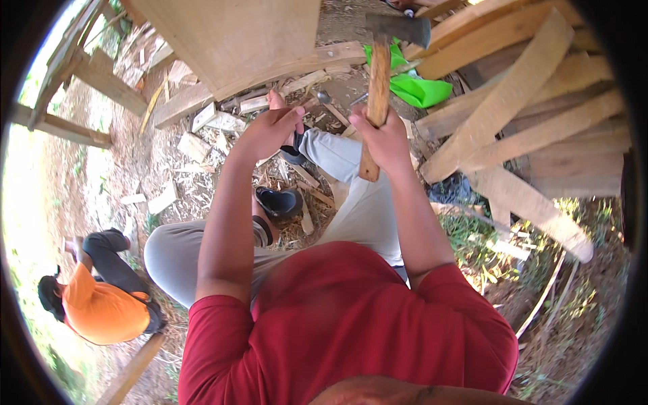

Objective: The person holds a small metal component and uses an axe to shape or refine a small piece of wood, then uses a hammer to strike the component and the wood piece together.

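Note:
My right hand (pixel 386 138) is closed around the wooden handle of a hatchet (pixel 379 77). The handle stands nearly upright in view, with the dark metal head at its top and the butt below my fist. To the left, my left hand (pixel 271 131) has its fingers drawn together; what they hold, if anything, is hidden. Just beyond its thumb shows a small brown piece with a rounded grey metal end (pixel 324 98), and I cannot tell whether my hand grips it. A thin metal rod (pixel 359 99) shows beside my right thumb.
A large flat wooden panel (pixel 236 40) stands ahead. Cut boards (pixel 506 101) are piled at the right, beside a bright green bag (pixel 418 91). Wood chips and offcuts (pixel 196 145) litter the ground around a black shoe (pixel 278 202). A person in orange (pixel 108 310) sits at left.

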`<state>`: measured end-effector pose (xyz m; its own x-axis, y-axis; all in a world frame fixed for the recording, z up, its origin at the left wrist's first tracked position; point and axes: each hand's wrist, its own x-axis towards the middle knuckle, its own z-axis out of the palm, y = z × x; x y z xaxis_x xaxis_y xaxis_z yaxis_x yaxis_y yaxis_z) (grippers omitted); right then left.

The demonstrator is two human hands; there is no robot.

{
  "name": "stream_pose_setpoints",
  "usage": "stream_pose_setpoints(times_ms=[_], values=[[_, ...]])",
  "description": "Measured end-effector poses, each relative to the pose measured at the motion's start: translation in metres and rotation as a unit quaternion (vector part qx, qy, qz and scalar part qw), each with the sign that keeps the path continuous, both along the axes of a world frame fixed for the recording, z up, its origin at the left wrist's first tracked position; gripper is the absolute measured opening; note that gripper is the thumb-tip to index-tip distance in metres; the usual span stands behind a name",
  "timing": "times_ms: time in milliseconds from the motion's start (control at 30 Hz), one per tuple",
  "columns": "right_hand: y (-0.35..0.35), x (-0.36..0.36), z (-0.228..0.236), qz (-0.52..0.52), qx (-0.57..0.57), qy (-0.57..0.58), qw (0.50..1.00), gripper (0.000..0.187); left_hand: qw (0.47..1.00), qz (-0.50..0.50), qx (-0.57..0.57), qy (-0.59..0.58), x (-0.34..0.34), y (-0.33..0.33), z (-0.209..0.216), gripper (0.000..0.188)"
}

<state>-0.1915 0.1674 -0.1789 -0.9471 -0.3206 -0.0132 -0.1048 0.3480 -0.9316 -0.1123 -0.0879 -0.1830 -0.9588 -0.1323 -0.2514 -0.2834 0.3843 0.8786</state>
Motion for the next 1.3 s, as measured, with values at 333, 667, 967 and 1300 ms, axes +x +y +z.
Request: stream_pose_setpoints(times_ms=[333,667,967,1300], values=[[0.040,0.061,0.060,0.154,-0.243,-0.034,0.957,0.025,0.961,-0.138,-0.235,0.037,0.077,0.058,0.122,0.044],[0.057,0.074,0.079,0.106,-0.244,-0.061,0.962,0.026,0.907,-0.031,-0.379,0.184,0.096,0.099,0.097,0.034],[0.058,0.073,0.075,0.101,-0.170,0.016,0.980,0.029,0.991,-0.063,-0.012,0.121,0.098,0.094,0.075,0.054],[0.062,0.076,0.077,0.158,-0.142,-0.009,0.977,0.030,0.907,-0.131,0.352,-0.189,0.109,0.074,0.089,0.057]])
